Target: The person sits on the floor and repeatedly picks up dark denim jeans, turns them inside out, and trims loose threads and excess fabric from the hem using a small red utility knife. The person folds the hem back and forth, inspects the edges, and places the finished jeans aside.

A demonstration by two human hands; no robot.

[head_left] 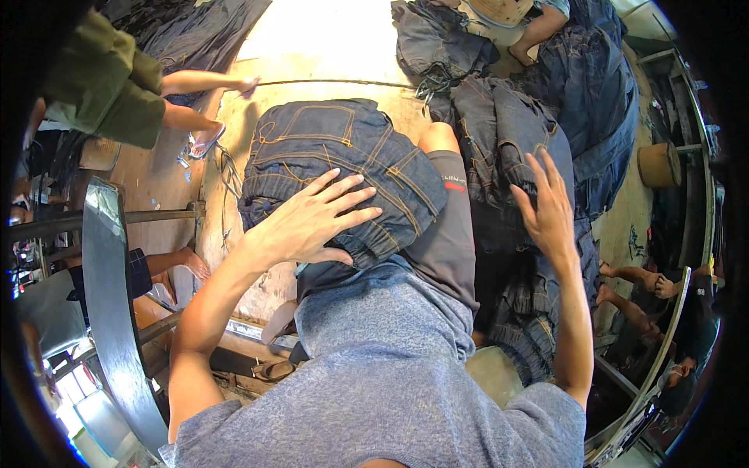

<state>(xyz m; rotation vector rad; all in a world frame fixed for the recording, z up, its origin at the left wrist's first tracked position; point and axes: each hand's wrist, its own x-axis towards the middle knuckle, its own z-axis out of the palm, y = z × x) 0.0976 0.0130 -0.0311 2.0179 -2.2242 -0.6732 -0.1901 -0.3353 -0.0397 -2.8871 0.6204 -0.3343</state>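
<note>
Head view: left hand (306,220) wide on stacked jeans (324,129), right hand (549,212) wide over denim pile (519,117).

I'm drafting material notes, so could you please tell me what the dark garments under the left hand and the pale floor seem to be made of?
The dark garments look like denim, matte navy, given the orange topstitching. The pale floor may be plywood, given its flat yellowish surface, though glare leaves the finish unclear.

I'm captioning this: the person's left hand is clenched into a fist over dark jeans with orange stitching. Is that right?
Not quite: the left hand isn't clenched; it is spread open, as the head view shows. It is over dark jeans with orange stitching.
</note>
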